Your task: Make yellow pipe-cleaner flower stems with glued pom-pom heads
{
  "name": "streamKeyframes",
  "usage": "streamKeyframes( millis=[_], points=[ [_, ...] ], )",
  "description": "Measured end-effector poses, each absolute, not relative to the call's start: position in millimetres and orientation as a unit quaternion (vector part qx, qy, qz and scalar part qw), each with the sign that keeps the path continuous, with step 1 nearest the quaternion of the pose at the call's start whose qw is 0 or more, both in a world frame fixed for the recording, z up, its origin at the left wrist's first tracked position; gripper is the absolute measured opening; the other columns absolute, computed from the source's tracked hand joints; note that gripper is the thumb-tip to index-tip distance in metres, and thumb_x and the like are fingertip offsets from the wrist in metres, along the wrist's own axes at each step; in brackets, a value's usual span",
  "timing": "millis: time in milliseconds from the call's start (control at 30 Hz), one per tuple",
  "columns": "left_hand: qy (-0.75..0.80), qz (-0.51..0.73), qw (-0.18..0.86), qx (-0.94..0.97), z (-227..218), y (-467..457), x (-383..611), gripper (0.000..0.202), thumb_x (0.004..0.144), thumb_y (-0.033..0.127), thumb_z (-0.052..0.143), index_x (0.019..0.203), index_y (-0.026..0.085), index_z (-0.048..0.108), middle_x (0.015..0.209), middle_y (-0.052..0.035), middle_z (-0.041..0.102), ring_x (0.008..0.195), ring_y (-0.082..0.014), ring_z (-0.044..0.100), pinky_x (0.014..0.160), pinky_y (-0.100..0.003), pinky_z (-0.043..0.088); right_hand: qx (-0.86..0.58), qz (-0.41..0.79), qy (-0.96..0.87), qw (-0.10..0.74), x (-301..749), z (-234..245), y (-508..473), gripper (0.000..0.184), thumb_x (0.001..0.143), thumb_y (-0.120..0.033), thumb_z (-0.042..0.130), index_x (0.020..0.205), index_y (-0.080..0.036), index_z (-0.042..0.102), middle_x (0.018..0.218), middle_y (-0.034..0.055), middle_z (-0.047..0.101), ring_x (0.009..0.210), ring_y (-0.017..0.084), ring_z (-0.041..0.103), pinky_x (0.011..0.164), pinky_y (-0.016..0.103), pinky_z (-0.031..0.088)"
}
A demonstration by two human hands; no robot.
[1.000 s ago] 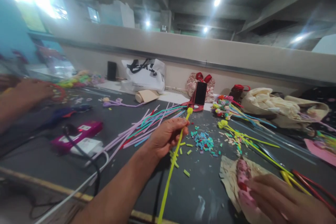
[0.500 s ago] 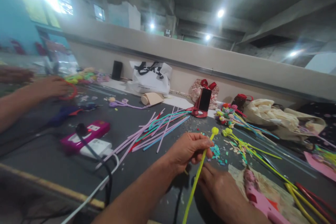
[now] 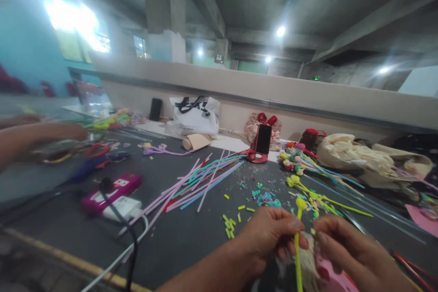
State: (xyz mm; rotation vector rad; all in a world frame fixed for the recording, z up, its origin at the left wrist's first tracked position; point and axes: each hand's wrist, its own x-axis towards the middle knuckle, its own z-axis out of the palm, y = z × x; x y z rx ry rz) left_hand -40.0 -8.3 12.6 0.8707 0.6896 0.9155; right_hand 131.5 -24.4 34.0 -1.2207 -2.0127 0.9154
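My left hand (image 3: 273,237) is closed in a pinch around a thin yellow-green stem (image 3: 298,255), held upright just below its ball-shaped yellow head (image 3: 300,203). Close by on the right, my right hand (image 3: 356,248) pinches a tiny yellowish piece (image 3: 313,232) between thumb and fingertips, apart from the stem. Under that hand lies a pink glue gun (image 3: 337,279), partly covered by it. Short yellow-green cut pieces (image 3: 228,226) are scattered left of my left hand, and blue and teal bits (image 3: 267,199) lie beyond it.
Lilac, red, teal and blue sticks (image 3: 201,178) lie mid-table. A phone (image 3: 263,139) leans upright behind them. Finished-looking flower stems (image 3: 294,157) and yellow stems (image 3: 328,196) lie right. At left are a magenta power strip (image 3: 112,191) with cables and another person's arm (image 3: 37,139).
My left hand has moved right with the yellow stem. My right hand has come up from the tabletop and now pinches a small piece beside it. The yellow-green cut pieces have come into view.
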Motion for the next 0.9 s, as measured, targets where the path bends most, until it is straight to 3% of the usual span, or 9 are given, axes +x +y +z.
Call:
streamKeyframes(
  millis=[133,367,633,900],
  points=[
    [0.322,0.441,0.742,0.388,17,-1,-20,0.017,0.064,0.029,0.062,0.061,0.013,0.058,0.052,0.0019,0.058,0.032,-0.0022,0.041,0.03,-0.014,0.023,-0.463,0.349,-0.715,0.391,136,36,-20,0.019,0.079,-0.037,0.051,0.072,-0.019,0.055,0.06,-0.0029,0.05,0.053,0.012,0.048,0.047,0.019,0.042],
    [0.327,0.388,0.763,0.401,11,0,-3,0.028,0.067,0.038,0.062,0.06,0.011,0.058,0.042,0.0042,0.05,0.03,-0.0009,0.034,0.032,-0.014,0.02,-0.459,0.396,-0.648,0.461,149,31,-14,0.01,0.074,-0.027,0.058,0.076,-0.018,0.053,0.061,-0.0038,0.052,0.053,0.011,0.048,0.049,0.021,0.038],
    [0.35,0.412,0.747,0.388,10,-5,-3,0.033,0.062,0.043,0.066,0.057,0.012,0.057,0.038,0.0054,0.046,0.031,-0.0008,0.034,0.033,-0.012,0.022,-0.457,0.36,-0.679,0.448,138,34,-16,0.005,0.071,-0.012,0.053,0.07,-0.017,0.052,0.058,-0.0052,0.052,0.053,0.01,0.048,0.052,0.02,0.037],
    [0.382,0.415,0.694,0.448,10,-6,-9,0.034,0.063,0.046,0.064,0.056,0.013,0.055,0.036,0.0049,0.046,0.029,-0.0019,0.033,0.031,-0.013,0.021,-0.45,0.435,-0.618,0.476,135,19,-15,0.009,0.07,-0.021,0.059,0.065,-0.016,0.054,0.052,-0.006,0.05,0.045,0.009,0.046,0.044,0.019,0.036]
  ],
)
